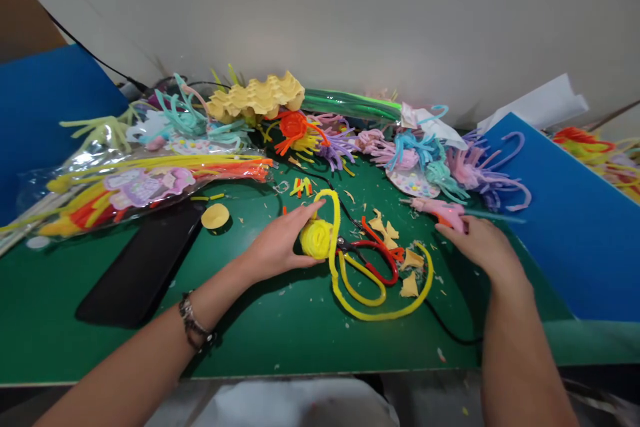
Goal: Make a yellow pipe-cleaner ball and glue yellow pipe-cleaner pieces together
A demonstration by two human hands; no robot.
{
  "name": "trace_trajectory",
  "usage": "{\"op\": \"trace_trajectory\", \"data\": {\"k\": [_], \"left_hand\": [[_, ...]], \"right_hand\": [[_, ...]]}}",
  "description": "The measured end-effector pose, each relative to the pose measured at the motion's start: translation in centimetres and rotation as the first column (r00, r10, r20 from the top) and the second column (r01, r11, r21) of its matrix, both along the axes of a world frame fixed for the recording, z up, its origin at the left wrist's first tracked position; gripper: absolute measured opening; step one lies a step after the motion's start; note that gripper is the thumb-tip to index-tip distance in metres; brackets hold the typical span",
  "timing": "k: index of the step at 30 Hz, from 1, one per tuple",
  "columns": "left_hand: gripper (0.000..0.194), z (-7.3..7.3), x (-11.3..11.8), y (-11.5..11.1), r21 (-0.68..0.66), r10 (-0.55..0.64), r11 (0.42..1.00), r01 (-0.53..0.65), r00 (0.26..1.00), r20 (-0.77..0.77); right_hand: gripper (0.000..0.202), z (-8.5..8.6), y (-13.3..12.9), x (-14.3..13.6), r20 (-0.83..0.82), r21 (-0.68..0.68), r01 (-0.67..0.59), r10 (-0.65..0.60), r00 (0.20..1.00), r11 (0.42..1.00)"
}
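Observation:
My left hand (278,240) is closed around a rolled yellow pipe-cleaner coil (316,239), with thumb and fingers on either side of it. A long yellow pipe cleaner (373,317) loops away from the coil over the green table. Under that loop lies a pair of red-handled scissors (385,260), its blades partly hidden by the coil. To the right, my right hand (485,245) grips a pink hot glue gun (438,209), its nozzle pointing left and a translucent glue stick (500,217) protruding behind. Some of the right fingers are hidden.
Torn yellow card scraps (410,285) and short pipe-cleaner cuttings (301,187) litter the table (300,340). A black phone (143,267) and bagged pipe cleaners (150,183) lie left. Fluffy pipe-cleaner pieces (340,143) and an egg carton (257,97) line the back; blue panels (565,213) flank the sides.

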State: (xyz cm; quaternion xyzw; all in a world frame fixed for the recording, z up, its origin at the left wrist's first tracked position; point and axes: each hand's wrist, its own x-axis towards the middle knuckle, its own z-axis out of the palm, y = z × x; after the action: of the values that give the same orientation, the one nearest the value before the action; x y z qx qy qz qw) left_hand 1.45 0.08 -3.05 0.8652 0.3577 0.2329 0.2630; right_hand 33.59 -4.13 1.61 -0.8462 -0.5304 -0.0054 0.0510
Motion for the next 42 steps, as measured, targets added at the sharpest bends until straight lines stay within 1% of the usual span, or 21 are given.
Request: {"op": "trace_trajectory", "data": {"k": [1, 2, 3, 4, 5, 6, 7, 8, 9, 10, 12, 15, 18, 21, 25, 27, 28, 31, 35, 40, 42], "left_hand": [[0.079, 0.0, 0.0, 0.0, 0.039, -0.012, 0.999, 0.013, 0.999, -0.031], [0.079, 0.0, 0.0, 0.0, 0.084, -0.027, 0.996, 0.032, 0.998, -0.065], [0.078, 0.0, 0.0, 0.0, 0.136, -0.043, 0.989, 0.056, 0.994, -0.097], [0.075, 0.1, 0.0, -0.1, 0.193, -0.063, 0.977, 0.088, 0.99, -0.128], [0.072, 0.1, 0.0, -0.1, 0.25, -0.085, 0.96, 0.123, 0.984, -0.157], [0.068, 0.1, 0.0, -0.2, 0.304, -0.107, 0.939, 0.16, 0.977, -0.183], [0.064, 0.2, 0.1, -0.2, 0.351, -0.126, 0.916, 0.194, 0.97, -0.207], [0.06, 0.2, 0.1, -0.3, 0.39, -0.138, 0.894, 0.221, 0.964, -0.228], [0.057, 0.2, 0.1, -0.3, 0.418, -0.144, 0.877, 0.239, 0.958, -0.246], [0.055, 0.2, 0.1, -0.4, 0.433, -0.145, 0.866, 0.249, 0.955, -0.259], [0.053, 0.2, 0.1, -0.4, 0.431, -0.133, 0.87, 0.24, 0.955, -0.264], [0.051, 0.2, 0.0, -0.3, 0.373, -0.109, 0.911, 0.176, 0.975, -0.194], [0.047, 0.3, 0.0, -0.3, 0.286, -0.14, 0.948, 0.142, 0.99, -0.028], [0.047, 0.2, 0.1, -0.4, 0.209, -0.166, 0.968, 0.138, 0.979, 0.122], [0.069, -0.2, 0.3, -0.6, 0.099, -0.088, 0.992, 0.072, 0.982, 0.168], [0.075, -0.4, 0.4, -0.6, 0.07, -0.08, 0.995, 0.07, 0.984, 0.162], [0.073, -0.4, 0.4, -0.6, 0.07, -0.091, 0.994, 0.081, 0.983, 0.16], [0.056, 0.0, 0.5, -0.5, 0.08, -0.088, 0.994, 0.074, 0.976, 0.201], [0.045, 0.7, 0.6, -0.5, 0.04, -0.003, 0.999, -0.008, 0.965, 0.261], [0.044, 0.8, 0.7, -0.4, -0.003, 0.073, 0.997, -0.076, 0.952, 0.299], [0.046, 0.7, 0.8, -0.4, -0.006, 0.101, 0.995, -0.103, 0.951, 0.293]], "right_hand": [[0.033, 0.6, -0.4, -0.9, 0.078, -0.016, 0.034, -0.033, 0.996, 0.999], [0.039, 1.2, -0.7, -2.1, 0.142, 0.046, 0.037, -0.043, 0.989, 0.998], [0.041, 1.9, -1.1, -3.6, 0.149, 0.136, -0.02, 0.0, 0.989, 0.99], [0.041, 2.5, -1.3, -5.2, 0.084, 0.234, -0.083, 0.065, 0.994, 0.969], [0.04, 2.9, -1.5, -7.0, -0.053, 0.315, -0.139, 0.164, 0.985, 0.939], [0.04, 3.1, -1.6, -8.8, -0.233, 0.363, -0.202, 0.299, 0.925, 0.91], [0.042, 3.2, -1.6, -10.4, -0.39, 0.372, -0.277, 0.42, 0.819, 0.886], [0.046, 3.0, -1.5, -11.8, -0.521, 0.353, -0.349, 0.493, 0.697, 0.868], [0.048, 2.8, -1.4, -12.9, -0.623, 0.321, -0.415, 0.519, 0.585, 0.852], [0.049, 2.5, -1.2, -13.8, -0.675, 0.314, -0.449, 0.529, 0.514, 0.836], [0.044, 2.2, -1.0, -14.6, -0.715, 0.293, -0.483, 0.525, 0.462, 0.825], [0.031, 2.4, -0.9, -14.3, -0.693, 0.289, -0.472, 0.522, 0.498, 0.833], [0.023, 2.7, -0.9, -13.5, -0.619, 0.312, -0.471, 0.553, 0.557, 0.825], [0.021, 2.6, -0.9, -13.0, -0.534, 0.327, -0.465, 0.567, 0.627, 0.823], [0.018, 2.2, -0.7, -13.4, -0.413, 0.353, -0.462, 0.579, 0.703, 0.814], [0.016, 2.2, -0.7, -13.9, -0.363, 0.381, -0.488, 0.612, 0.703, 0.785], [0.015, 2.2, -0.7, -14.1, -0.351, 0.396, -0.501, 0.631, 0.692, 0.769], [0.014, 2.4, -0.9, -14.7, -0.352, 0.443, -0.529, 0.683, 0.64, 0.724], [0.013, 2.3, -1.3, -15.2, -0.365, 0.495, -0.526, 0.715, 0.597, 0.692], [0.011, 2.0, -1.4, -15.3, -0.224, 0.538, -0.526, 0.713, 0.665, 0.659], [0.011, 1.9, -1.4, -15.3, -0.177, 0.532, -0.528, 0.697, 0.695, 0.662]]}}
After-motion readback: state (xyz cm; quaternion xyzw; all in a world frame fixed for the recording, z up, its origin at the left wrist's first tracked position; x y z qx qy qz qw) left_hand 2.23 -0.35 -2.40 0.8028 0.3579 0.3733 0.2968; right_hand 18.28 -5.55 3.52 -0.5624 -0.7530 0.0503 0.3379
